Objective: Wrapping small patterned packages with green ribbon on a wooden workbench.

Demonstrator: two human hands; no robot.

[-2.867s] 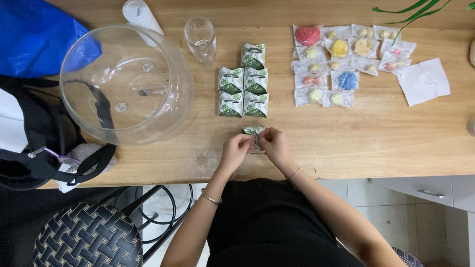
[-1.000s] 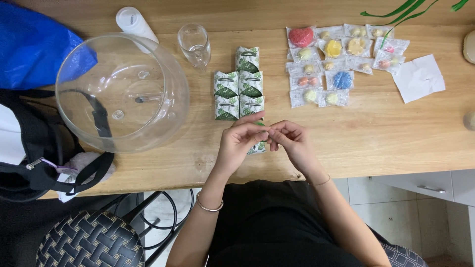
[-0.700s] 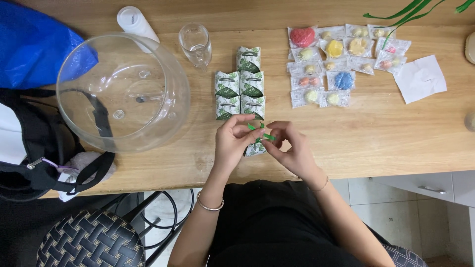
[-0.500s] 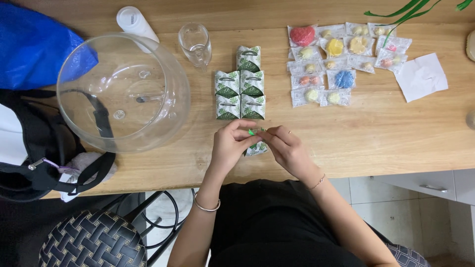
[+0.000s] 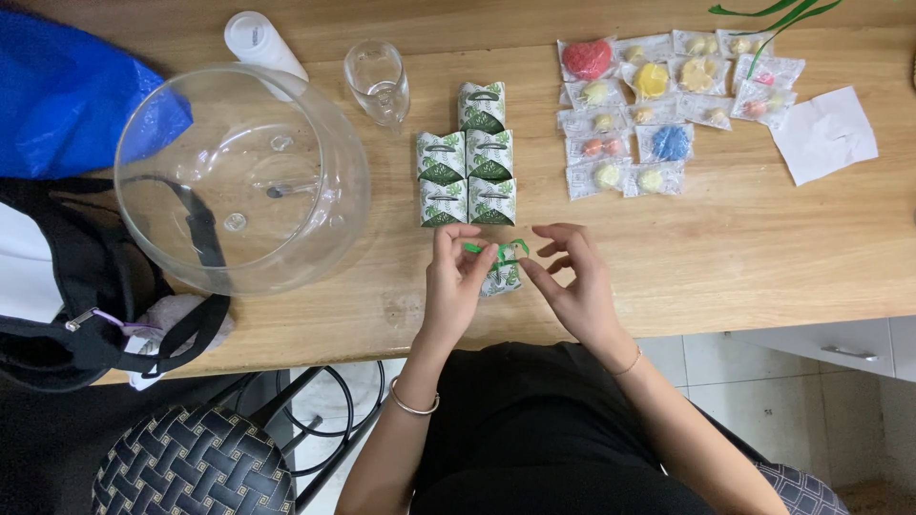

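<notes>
My left hand (image 5: 458, 278) and my right hand (image 5: 570, 275) meet just above the table's near edge. Between them is a small white box with green leaf print (image 5: 500, 278), topped by a green ribbon (image 5: 504, 250). The left fingers pinch one end of the ribbon and press against the box. My right thumb and forefinger pinch at the ribbon's other side. Just beyond my hands, several matching leaf-print boxes (image 5: 467, 168) stand in a tight group on the wooden table (image 5: 744, 248).
A large clear glass bowl (image 5: 243, 179) sits at the left, a small glass (image 5: 378, 82) and a white bottle (image 5: 260, 42) behind it. Several clear packets of coloured sweets (image 5: 658, 105) and a white paper (image 5: 824, 135) lie at the right. Blue bag (image 5: 67, 95) and black bag (image 5: 76, 286) at left edge.
My hands lifted off the table with the small box, and the green ribbon has appeared between my fingers; my right hand has shifted slightly away to the right.
</notes>
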